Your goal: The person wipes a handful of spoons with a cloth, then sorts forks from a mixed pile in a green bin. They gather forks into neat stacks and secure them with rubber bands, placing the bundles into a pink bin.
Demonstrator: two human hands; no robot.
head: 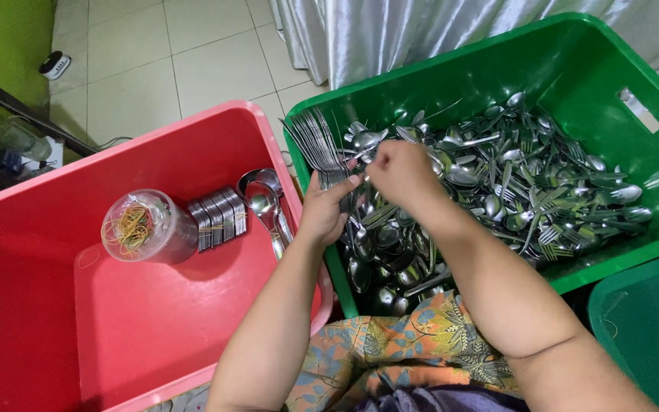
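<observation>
Nearest, a lap in patterned orange and green cloth (421, 336), both forearms reaching up and away from it.

Left, a red plastic tub (154, 320), mostly bare inside. On its floor toward the far side, a clear round container of rubber bands (143, 226), lying tilted; just beside it a tight bundle of forks (217, 217), then a few loose spoons (267, 200) against the tub's right wall.

Above the seam between the two tubs, left hand (328, 207) clenched around the handles of a stack of forks (316, 141), tines fanned up and away over the near-left corner of the green tub. Right hand (400, 169) just beside, fingertips pinched near the top of that stack, touching or nearly touching the left thumb; cannot tell for certain what thin piece sits between those fingers, though closed on something slender.

Right, a green plastic crate (573, 53), deep, with a slot handle in its far wall. Inside, a loose heap of steel cutlery (528, 191), spoons and forks mixed and lying every way, spread from beneath the hands to the right wall.

Lower right corner, the edge of a second green bin (650, 320).

Farther off, pale floor tiles (192, 53) and a fall of shiny white cloth (375, 30) behind the crate.
</observation>
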